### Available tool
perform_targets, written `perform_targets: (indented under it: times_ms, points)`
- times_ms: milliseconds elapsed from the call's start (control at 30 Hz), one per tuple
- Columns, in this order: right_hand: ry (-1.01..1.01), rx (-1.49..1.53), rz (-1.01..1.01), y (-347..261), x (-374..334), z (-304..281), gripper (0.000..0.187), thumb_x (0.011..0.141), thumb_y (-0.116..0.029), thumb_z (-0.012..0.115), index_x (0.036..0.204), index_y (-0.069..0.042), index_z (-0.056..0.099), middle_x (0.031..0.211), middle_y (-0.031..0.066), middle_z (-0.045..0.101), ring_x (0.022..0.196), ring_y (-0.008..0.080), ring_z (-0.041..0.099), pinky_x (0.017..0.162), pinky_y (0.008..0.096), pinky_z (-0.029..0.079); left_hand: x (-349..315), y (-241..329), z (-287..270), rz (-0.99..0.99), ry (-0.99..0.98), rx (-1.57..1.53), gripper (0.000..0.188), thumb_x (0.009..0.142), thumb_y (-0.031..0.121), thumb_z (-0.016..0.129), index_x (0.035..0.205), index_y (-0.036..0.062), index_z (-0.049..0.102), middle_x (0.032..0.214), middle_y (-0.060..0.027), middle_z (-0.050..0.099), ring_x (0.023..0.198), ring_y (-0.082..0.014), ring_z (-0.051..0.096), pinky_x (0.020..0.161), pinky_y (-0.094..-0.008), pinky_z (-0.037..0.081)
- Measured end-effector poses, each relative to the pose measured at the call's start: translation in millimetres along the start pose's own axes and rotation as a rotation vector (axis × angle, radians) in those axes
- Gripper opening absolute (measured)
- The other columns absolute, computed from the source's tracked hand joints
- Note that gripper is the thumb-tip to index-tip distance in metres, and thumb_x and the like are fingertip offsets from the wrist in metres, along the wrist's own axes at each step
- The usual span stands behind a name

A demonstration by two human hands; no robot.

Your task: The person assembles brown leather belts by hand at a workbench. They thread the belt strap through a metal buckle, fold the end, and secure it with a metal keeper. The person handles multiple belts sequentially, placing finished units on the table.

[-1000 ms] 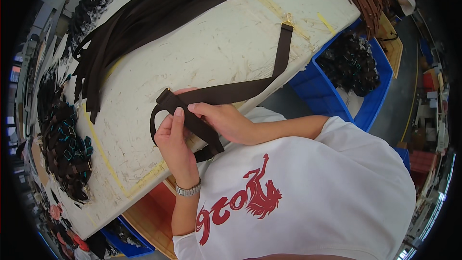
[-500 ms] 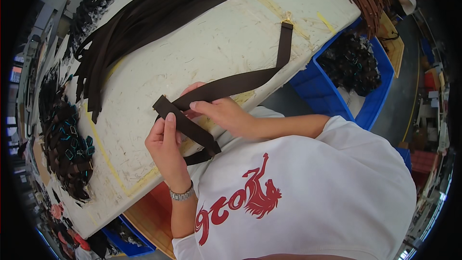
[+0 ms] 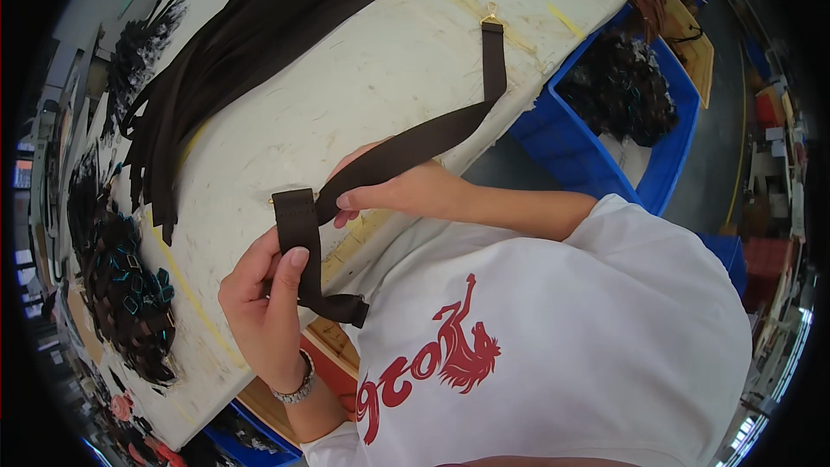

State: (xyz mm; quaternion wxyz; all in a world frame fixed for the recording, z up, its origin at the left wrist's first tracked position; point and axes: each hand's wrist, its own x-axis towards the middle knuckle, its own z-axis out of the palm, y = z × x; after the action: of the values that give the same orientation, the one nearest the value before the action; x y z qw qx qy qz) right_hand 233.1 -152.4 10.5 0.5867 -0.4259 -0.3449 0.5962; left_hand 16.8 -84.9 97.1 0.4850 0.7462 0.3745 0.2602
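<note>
Head view. Strap (image 3: 424, 138), dark brown, one: over near edge of white table (image 3: 372, 78); long axis slanting up rightward, then bending away, gold clasp (image 3: 491, 15) pointing far side. Left hand (image 3: 264, 303): pinching folded section. Right hand (image 3: 411, 193): gripping adjoining length.

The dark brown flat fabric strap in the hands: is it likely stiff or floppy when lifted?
The dark brown flat fabric strap is probably floppy, as it bends beyond the right hand. It looks light, being thin. The gold metal clasp at its far end may dangle.
</note>
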Motion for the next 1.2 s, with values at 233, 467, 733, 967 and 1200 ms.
perform_targets:
  times_ms: [233, 467, 733, 967, 1200]
  points:
    - [-0.125, -0.1, 0.182, -18.3, -11.7, -15.1, 0.019, 0.096, -0.013, 0.07, 0.103, 0.004, 0.073, 0.1, 0.0154, 0.08, 0.092, 0.019, 0.076, 0.088, 0.0315, 0.059, 45.1, -20.7, 6.2, 0.105, -0.309, 0.228, 0.026, 0.098, 0.0, 0.065, 0.123, -0.0062, 0.071, 0.091, -0.0093, 0.074, 0.078, -0.0099, 0.06, 0.074, -0.0246, 0.051]
    - [-0.281, 0.035, 0.242, 15.0, -2.9, -46.1, 0.03, 0.095, -0.022, 0.074, 0.107, 0.005, 0.076, 0.107, 0.0169, 0.08, 0.096, 0.022, 0.075, 0.095, 0.0322, 0.057, 50.2, -23.5, 16.4, -0.07, -0.487, 0.152, 0.022, 0.101, 0.003, 0.063, 0.119, -0.0062, 0.07, 0.087, -0.0027, 0.071, 0.079, -0.0064, 0.056, 0.073, -0.0237, 0.049]
    - [-0.369, 0.021, 0.285, 20.0, 5.5, -61.0, 0.033, 0.096, -0.021, 0.075, 0.111, 0.008, 0.076, 0.111, 0.0196, 0.079, 0.102, 0.025, 0.075, 0.099, 0.0338, 0.056, 49.2, -31.6, 24.1, -0.061, -0.481, 0.109, 0.019, 0.102, 0.004, 0.063, 0.116, -0.0056, 0.07, 0.083, -0.0009, 0.066, 0.075, -0.0053, 0.05, 0.068, -0.0224, 0.044]
    - [-0.267, 0.126, 0.239, 8.4, 2.4, -58.3, 0.026, 0.091, -0.012, 0.08, 0.107, 0.006, 0.07, 0.099, 0.0207, 0.077, 0.09, 0.029, 0.079, 0.083, 0.0344, 0.062, 49.5, -37.7, 27.3, -0.098, -0.423, 0.135, 0.014, 0.102, 0.007, 0.066, 0.107, -0.0051, 0.07, 0.072, 0.0042, 0.056, 0.067, -0.0031, 0.04, 0.059, -0.0228, 0.032]
    - [0.226, 0.281, 0.0, 14.4, 0.8, -32.3, 0.029, 0.099, -0.021, 0.075, 0.11, 0.005, 0.073, 0.101, 0.014, 0.077, 0.088, 0.0223, 0.078, 0.085, 0.0318, 0.063, 45.3, -30.3, 46.3, -0.192, -0.137, -0.178, 0.014, 0.106, 0.014, 0.067, 0.101, 0.0014, 0.07, 0.067, 0.0089, 0.054, 0.056, 0.0021, 0.034, 0.051, -0.0199, 0.023]
